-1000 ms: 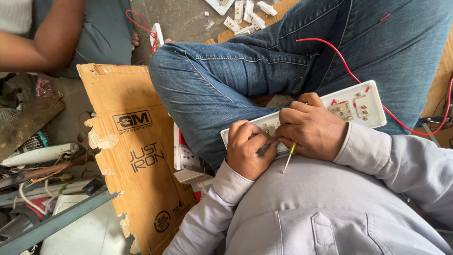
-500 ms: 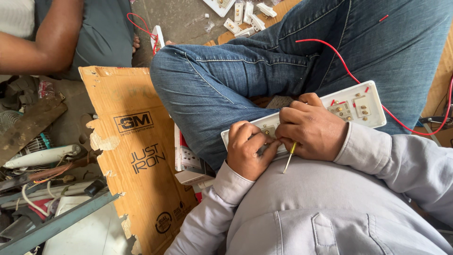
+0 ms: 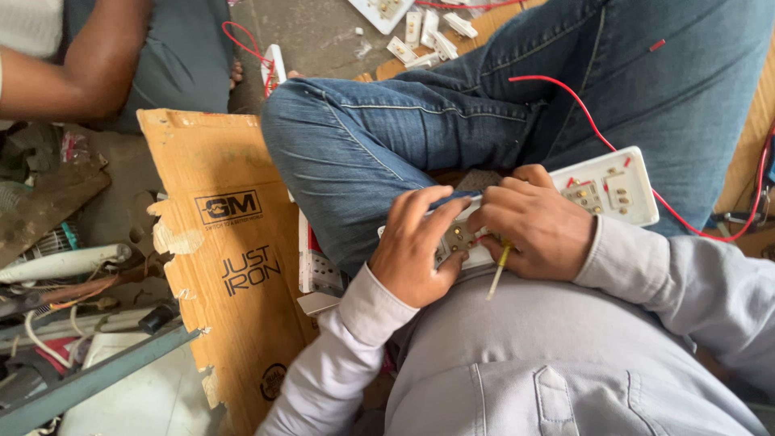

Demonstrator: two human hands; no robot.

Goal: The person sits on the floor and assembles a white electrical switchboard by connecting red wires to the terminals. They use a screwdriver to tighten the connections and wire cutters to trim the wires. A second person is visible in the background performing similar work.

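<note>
A white switch board (image 3: 622, 187) with brass contacts and red wires lies across my lap, against my blue-jeaned knee (image 3: 355, 137). My left hand (image 3: 416, 250) grips its left end, fingers stretched over the top edge, touching a thin dark blue piece (image 3: 454, 197). My right hand (image 3: 537, 234) rests on the board's middle and holds a thin tool with a translucent yellow handle (image 3: 499, 274) that points down toward my grey shirt. The tool's tip is hidden under my fingers. A red wire (image 3: 581, 105) loops from the board over my leg.
A torn brown cardboard sheet (image 3: 234, 258) lies on the left beside my knee. Left of it are cables, a white tube and a grey metal bar (image 3: 97, 371). Another person's arm (image 3: 89, 73) is at top left. Several small white switch parts (image 3: 428, 36) lie on the floor ahead.
My left hand's fingers have stretched further up over the board's edge. The right hand and the yellow-handled tool have hardly moved.
</note>
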